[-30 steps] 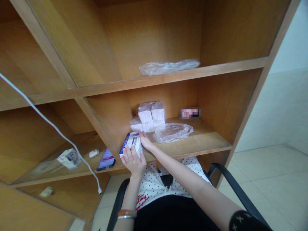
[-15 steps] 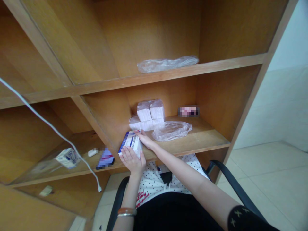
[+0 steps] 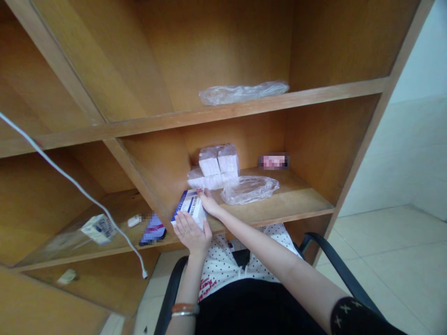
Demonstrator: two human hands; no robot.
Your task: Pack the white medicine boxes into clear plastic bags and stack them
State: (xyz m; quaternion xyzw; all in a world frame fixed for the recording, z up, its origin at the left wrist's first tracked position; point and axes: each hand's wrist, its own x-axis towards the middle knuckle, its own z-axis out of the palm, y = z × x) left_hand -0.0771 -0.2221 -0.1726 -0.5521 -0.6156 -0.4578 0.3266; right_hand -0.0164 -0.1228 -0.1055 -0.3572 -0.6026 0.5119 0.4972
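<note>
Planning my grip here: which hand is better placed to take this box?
Probably the left hand: its fingers spread across the blue-and-white box, while the right hand touches only with fingertips.

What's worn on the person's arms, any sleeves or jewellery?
The left hand is bare, with an orange-brown beaded bangle and a thin silver bangle at the wrist. The right hand and forearm are bare, with a black sleeve with pale X marks higher up the arm.
</note>
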